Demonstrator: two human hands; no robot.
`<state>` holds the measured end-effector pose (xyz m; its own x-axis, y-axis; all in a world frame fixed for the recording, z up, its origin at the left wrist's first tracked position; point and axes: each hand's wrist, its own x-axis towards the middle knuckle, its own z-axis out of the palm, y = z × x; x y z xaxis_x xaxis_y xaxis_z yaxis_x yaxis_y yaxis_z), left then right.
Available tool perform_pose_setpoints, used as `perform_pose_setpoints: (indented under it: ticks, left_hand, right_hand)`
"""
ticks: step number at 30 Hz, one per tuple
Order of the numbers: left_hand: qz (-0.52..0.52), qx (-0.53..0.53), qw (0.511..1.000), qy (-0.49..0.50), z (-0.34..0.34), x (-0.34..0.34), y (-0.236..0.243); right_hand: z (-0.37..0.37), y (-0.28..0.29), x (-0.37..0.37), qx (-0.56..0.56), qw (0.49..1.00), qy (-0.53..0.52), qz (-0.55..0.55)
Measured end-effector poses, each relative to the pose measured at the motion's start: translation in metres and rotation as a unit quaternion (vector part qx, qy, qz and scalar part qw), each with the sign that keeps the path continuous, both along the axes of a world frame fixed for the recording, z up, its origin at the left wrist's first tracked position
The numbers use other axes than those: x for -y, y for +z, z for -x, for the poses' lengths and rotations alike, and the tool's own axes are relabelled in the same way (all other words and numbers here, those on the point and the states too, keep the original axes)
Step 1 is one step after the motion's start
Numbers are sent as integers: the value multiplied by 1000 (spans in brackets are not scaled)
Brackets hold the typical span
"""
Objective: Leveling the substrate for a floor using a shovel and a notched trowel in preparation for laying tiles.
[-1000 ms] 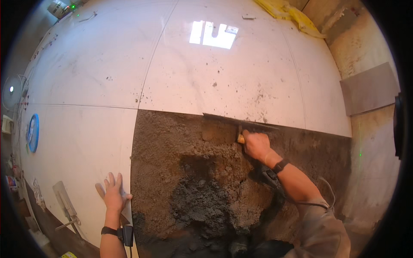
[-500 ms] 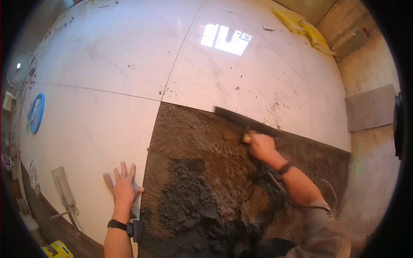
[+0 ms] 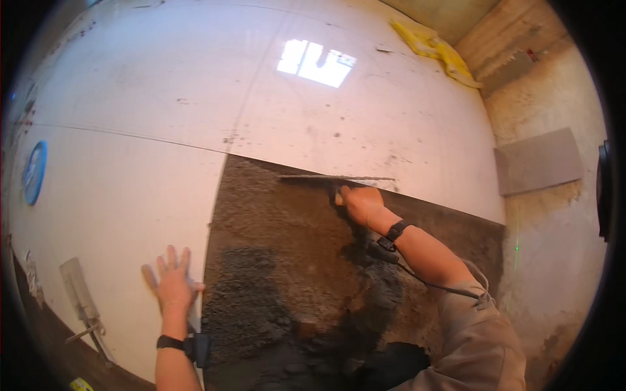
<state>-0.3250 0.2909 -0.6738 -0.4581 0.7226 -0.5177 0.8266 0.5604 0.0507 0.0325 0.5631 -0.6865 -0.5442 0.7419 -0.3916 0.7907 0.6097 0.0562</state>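
Observation:
My right hand (image 3: 364, 205) is wrapped round the handle of a long-bladed trowel (image 3: 338, 178). The blade shows nearly edge-on, near the far edge of a brown, rough mortar bed (image 3: 300, 247), its right end overlapping the pale tile (image 3: 404, 143) beyond. On the left, my left hand (image 3: 175, 287) rests with fingers spread on another large pale tile (image 3: 117, 202), its thumb at the border with the mortar. Darker, wetter-looking mortar (image 3: 244, 300) lies right of my left hand. Both wrists wear black straps.
A second trowel (image 3: 79, 290) lies on the left tile, with a blue round object (image 3: 36, 173) farther up. Crumpled yellow sheeting (image 3: 437, 52) lies at the far right. A grey rectangular slab (image 3: 540, 161) stands against the right wall (image 3: 554, 247). Crumbs dot the tiles.
My right hand has drawn the trowel leftward, and its blade has turned to lie more level across the view. My left hand stays spread on the tile. The whole view has shifted slightly.

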Motion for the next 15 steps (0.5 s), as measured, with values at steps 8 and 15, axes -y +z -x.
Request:
perform_pose_setpoints:
  ticks: [8, 15]
  left_hand:
    - [13, -6, 1000, 0, -2, -5, -2]
    - [0, -31, 999, -19, -15, -5, 8]
  right_hand:
    - [-288, 53, 48, 242, 958, -144, -61]
    - [-340, 90, 145, 18, 928, -371, -20]
